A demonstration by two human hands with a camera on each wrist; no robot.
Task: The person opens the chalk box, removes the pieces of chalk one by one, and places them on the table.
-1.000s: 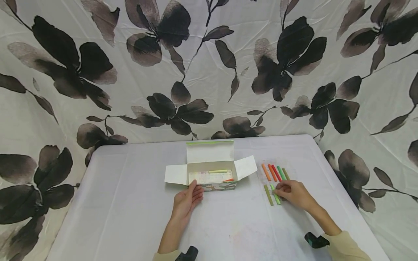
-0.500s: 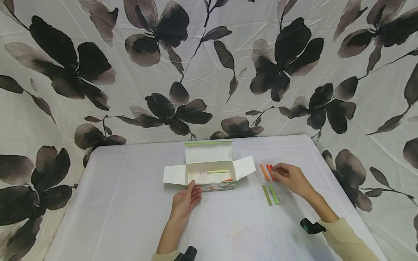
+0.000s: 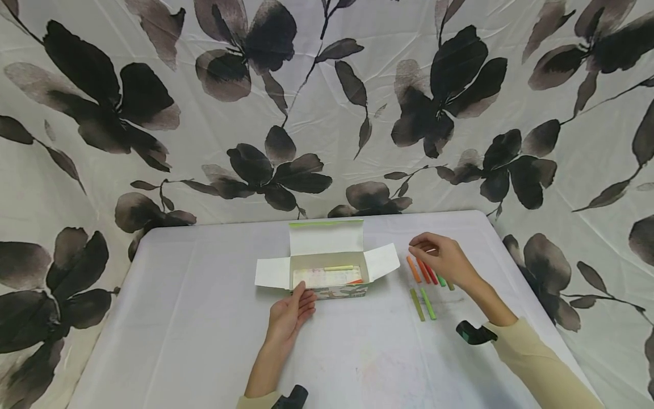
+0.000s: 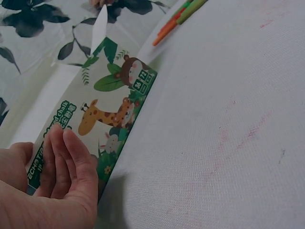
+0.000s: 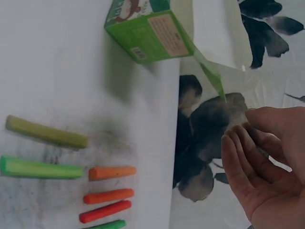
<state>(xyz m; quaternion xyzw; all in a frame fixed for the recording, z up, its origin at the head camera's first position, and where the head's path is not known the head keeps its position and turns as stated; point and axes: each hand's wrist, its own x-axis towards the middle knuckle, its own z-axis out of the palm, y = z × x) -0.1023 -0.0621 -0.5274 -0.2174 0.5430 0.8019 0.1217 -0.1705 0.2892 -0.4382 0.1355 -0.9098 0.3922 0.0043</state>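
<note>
- Left hand (image 3: 291, 312) has the open box (image 3: 343, 292) by its front wall, thumb at the rim, fingers outside.
- Right hand (image 3: 443, 257) hovers over the chalk, fingers loosely bent and relaxed.
- Below it, 5 chalk sticks (image 3: 414, 270) lie side by side, with 2 greenish sticks (image 3: 428, 305) nearer the person.
- Box sits on the white counter (image 3: 204, 318), 1 yellow stick (image 3: 338, 268) inside.
- Floral cloth (image 3: 375, 28) behind everything.

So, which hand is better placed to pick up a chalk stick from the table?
Probably the right hand: it hovers near the chalk sticks, apparently empty, while the left hand grips the chalk box.
</note>
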